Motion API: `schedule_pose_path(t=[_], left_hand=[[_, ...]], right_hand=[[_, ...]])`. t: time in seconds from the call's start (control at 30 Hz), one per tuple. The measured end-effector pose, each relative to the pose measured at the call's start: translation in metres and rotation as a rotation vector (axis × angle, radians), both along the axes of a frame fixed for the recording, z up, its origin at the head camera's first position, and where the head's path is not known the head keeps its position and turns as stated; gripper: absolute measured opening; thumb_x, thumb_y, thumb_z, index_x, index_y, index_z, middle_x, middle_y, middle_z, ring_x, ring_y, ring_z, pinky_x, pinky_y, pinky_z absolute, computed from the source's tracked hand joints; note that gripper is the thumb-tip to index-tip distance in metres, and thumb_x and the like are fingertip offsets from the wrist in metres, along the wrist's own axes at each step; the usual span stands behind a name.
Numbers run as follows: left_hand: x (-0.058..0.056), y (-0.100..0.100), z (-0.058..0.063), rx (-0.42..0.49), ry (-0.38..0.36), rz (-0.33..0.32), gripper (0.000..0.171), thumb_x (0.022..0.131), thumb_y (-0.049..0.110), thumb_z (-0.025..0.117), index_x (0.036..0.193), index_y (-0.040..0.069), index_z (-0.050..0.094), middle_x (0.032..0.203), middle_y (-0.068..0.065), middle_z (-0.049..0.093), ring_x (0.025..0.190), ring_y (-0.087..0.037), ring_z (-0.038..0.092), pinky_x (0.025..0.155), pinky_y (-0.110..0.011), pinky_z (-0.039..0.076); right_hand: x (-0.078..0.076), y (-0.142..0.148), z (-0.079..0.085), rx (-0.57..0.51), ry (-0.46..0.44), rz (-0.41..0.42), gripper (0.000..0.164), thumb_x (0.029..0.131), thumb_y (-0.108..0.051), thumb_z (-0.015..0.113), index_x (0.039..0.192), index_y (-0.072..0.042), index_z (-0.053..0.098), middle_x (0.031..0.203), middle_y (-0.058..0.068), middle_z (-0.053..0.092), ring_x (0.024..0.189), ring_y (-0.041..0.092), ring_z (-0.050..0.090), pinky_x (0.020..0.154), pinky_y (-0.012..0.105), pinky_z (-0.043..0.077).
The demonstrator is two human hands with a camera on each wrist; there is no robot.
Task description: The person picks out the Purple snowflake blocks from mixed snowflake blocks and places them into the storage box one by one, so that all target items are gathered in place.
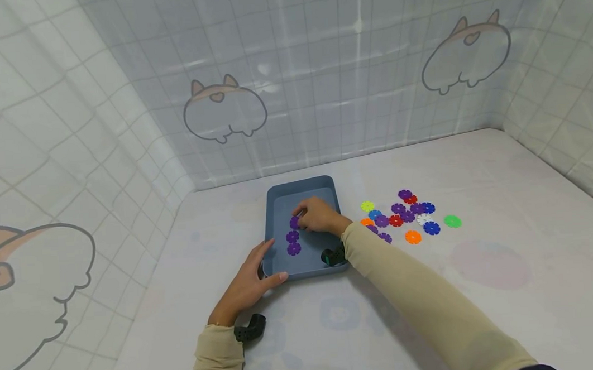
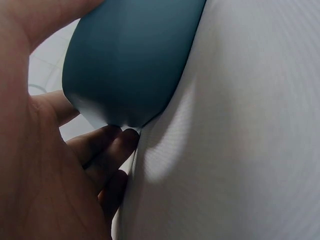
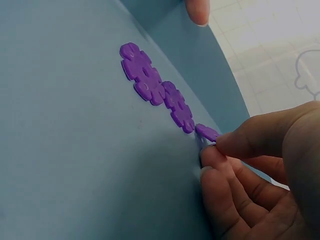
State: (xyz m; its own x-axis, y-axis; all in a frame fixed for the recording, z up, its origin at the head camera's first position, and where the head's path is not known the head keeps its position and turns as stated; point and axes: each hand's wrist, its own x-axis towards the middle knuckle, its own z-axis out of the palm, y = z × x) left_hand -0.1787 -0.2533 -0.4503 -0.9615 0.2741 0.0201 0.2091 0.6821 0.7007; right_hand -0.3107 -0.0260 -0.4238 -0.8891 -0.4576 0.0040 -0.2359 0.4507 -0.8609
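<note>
A blue-grey tray (image 1: 313, 273) lies on the table. My left hand (image 1: 245, 287) grips its near left corner, thumb over the near rim and the other fingers along the left wall; the left wrist view shows fingertips curled at the corner's underside (image 2: 115, 112). Inside the tray, along the left side, two purple notched plastic discs (image 3: 142, 73) (image 3: 178, 106) lie flat in a row. At the far end of that row my right hand (image 1: 320, 214) pinches a third purple disc (image 3: 207, 132) between thumb and fingers, close over the tray floor and partly hidden by them.
Right of the tray, a loose group of notched discs lies on the white table: several purple (image 1: 398, 208), blue (image 1: 432, 228), red (image 1: 396, 220) and orange (image 1: 413, 237), plus a yellow (image 1: 367, 206) and a green one (image 1: 452, 221). My right forearm (image 1: 407, 285) partly covers some. Tile-patterned walls (image 1: 312, 106) enclose the table.
</note>
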Motion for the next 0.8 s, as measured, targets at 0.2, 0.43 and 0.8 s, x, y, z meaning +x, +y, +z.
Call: schedule_pose_path(t=[0.2,0.43,0.8], left_hand=[[0.0,-0.0001,0.0008,0.009,-0.01,-0.003,0.087,0.091,0.05,0.07,0.161,0.024,0.025,0.166,-0.009,0.016,0.15,-0.033,0.017,0.116,-0.061,0.021],[0.0005,0.0004,0.0018,0.003,-0.007,-0.003,0.086,0.091,0.049,0.07,0.161,0.025,0.025,0.166,-0.009,0.016,0.15,-0.033,0.018,0.115,-0.061,0.022],[0.001,0.0001,0.0016,0.003,-0.008,-0.003,0.088,0.09,0.052,0.07,0.16,0.026,0.025,0.166,-0.009,0.017,0.15,-0.033,0.018,0.115,-0.061,0.022]], right_hand=[[0.0001,-0.0022,-0.0016,0.044,0.069,0.0,0.03,0.089,-0.004,0.068,0.119,-0.001,0.072,0.098,0.007,0.071,0.077,0.015,0.065,0.064,0.027,0.056],[-0.0009,-0.0043,-0.0026,0.086,0.095,-0.007,0.029,0.091,-0.007,0.069,0.12,-0.002,0.071,0.103,0.009,0.071,0.079,0.016,0.066,0.064,0.027,0.056],[-0.0028,-0.0073,-0.0031,0.133,0.116,-0.007,0.027,0.091,-0.009,0.071,0.118,-0.004,0.073,0.108,0.01,0.072,0.081,0.015,0.066,0.065,0.027,0.055]])
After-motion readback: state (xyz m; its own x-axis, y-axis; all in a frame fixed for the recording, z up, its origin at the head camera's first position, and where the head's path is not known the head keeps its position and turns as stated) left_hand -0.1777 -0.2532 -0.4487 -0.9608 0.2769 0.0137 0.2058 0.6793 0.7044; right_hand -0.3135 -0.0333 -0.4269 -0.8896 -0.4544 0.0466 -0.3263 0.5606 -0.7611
